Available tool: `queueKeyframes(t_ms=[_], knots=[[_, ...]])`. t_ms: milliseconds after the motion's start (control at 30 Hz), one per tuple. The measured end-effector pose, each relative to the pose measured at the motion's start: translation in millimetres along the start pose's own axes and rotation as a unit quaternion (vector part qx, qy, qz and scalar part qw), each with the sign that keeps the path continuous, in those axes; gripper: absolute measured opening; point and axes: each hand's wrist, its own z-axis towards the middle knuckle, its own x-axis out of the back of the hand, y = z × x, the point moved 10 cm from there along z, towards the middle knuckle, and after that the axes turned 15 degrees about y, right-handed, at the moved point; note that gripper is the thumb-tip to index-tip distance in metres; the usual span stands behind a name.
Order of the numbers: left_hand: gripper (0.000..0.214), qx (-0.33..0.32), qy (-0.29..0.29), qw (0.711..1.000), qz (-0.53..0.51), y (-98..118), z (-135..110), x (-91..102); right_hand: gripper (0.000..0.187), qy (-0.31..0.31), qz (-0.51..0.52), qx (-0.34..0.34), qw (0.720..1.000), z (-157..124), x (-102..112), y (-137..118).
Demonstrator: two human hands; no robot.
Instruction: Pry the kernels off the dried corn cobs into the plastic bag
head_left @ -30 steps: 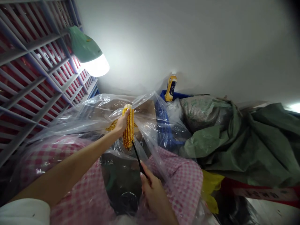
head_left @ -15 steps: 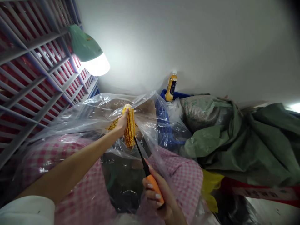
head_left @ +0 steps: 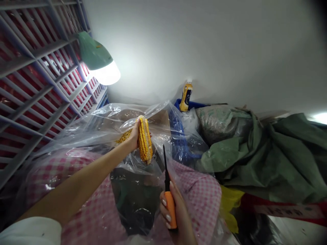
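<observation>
Red sacks (head_left: 15, 71): stacked behind the grey rack (head_left: 38, 85) at the far left; a green lamp (head_left: 100, 63) shines beside it.
Plastic sheet (head_left: 84, 129): clear and crumpled, spread over the pink checked cloth (head_left: 201, 190) on the lap (no surface is in view).
Left hand (head_left: 133, 137): arm stretched forward, grip closed around the corn cob (head_left: 144, 139) from behind.
Corn cob: in the air above the sheet, almost upright, a little tilted; the side that shows is full of kernels.
Loose kernels (head_left: 124, 136): a small yellow heap on the sheet, just behind the hand.
Tool (head_left: 167, 185): thin black shaft with an orange handle; the tip points up, near the cob but apart from it.
Right hand (head_left: 176, 214): grip closed on the orange handle.
Progress: I judge that some shelling is done (the heap says so), but this cob looks untouched, so nearly all of it is left.
Further right: a yellow bottle (head_left: 186, 97) against the wall, a blue crate (head_left: 178, 136), and a green tarp (head_left: 281, 160).
</observation>
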Motion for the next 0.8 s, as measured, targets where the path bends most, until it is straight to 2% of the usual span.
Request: queueKeyframes(t_ms=[33, 100, 133, 233, 300, 400, 467, 567, 667, 800], knots=[[0.063, 0.002, -0.002, 1.000, -0.001, 0, -2, -0.7, 0.065, 0.039, -0.027, 0.034, 0.998, 2, 8, -4], [0.063, 0.005, -0.009, 1.000, -0.004, -1, -5, -2.7, 0.085, 0.075, -0.105, 0.105, 0.986, 2, 17, -11], [0.063, 0.006, -0.011, 1.000, -0.004, -1, -6, -3.3, 0.088, 0.075, -0.151, 0.145, 0.975, 2, 18, -13], [0.064, 0.002, -0.007, 1.000, 0.001, 0, -6, -2.9, 0.081, 0.053, -0.261, 0.231, 0.936, 1, 17, -11], [0.064, -0.004, -0.004, 1.000, 0.003, 0, -4, -2.1, 0.078, 0.046, -0.283, 0.227, 0.931, 3, 16, -3], [0.061, -0.005, -0.004, 1.000, 0.009, -2, -2, -1.6, 0.085, 0.044, -0.249, 0.170, 0.952, 8, 10, 3], [0.060, 0.005, -0.011, 1.000, 0.014, -7, -3, -2.7, 0.091, 0.070, -0.209, 0.151, 0.964, 10, 9, -4], [0.062, 0.020, -0.025, 0.999, 0.016, -12, -5, -5.6, 0.096, 0.108, -0.161, 0.162, 0.968, 7, 14, -21], [0.060, 0.010, -0.011, 1.000, 0.012, -10, -3, -3.5, 0.100, 0.078, -0.165, 0.148, 0.972, 3, 17, -18], [0.056, -0.016, 0.025, 1.000, -0.006, -2, -1, 3.1, 0.090, 0.028, -0.206, 0.120, 0.971, 2, 17, 4]])
